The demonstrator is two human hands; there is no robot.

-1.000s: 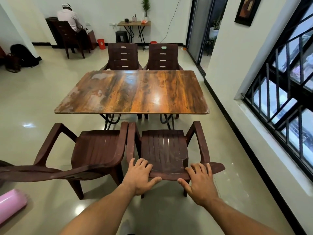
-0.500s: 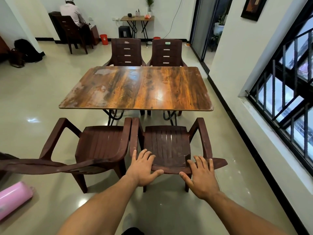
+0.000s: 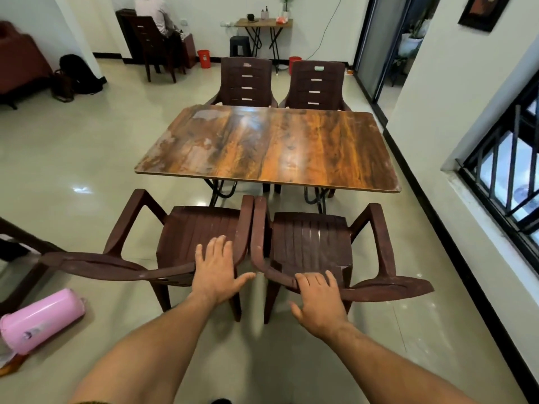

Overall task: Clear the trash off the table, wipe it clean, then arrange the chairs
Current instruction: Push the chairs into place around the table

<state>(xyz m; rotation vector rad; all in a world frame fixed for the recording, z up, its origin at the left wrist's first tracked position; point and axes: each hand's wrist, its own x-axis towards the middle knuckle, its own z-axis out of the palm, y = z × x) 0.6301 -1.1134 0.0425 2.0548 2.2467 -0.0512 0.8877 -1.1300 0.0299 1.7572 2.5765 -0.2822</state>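
Left hand (image 3: pixel 217 269) now on left chair (image 3: pixel 201 228), right hand (image 3: pixel 319 301) on right chair (image 3: pixel 312 243).

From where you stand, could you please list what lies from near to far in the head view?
Nearest first: right hand → near right chair → table → far right chair → side table at the back wall.

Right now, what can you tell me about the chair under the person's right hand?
The right chair is dark brown moulded plastic, as it looks, with a ribbed seat, two sloping armrests and a curved backrest nearest the camera. It stands upright on the floor, facing the table. The right hand curls over the backrest's top rim. One armrest sits against the neighbouring chair.
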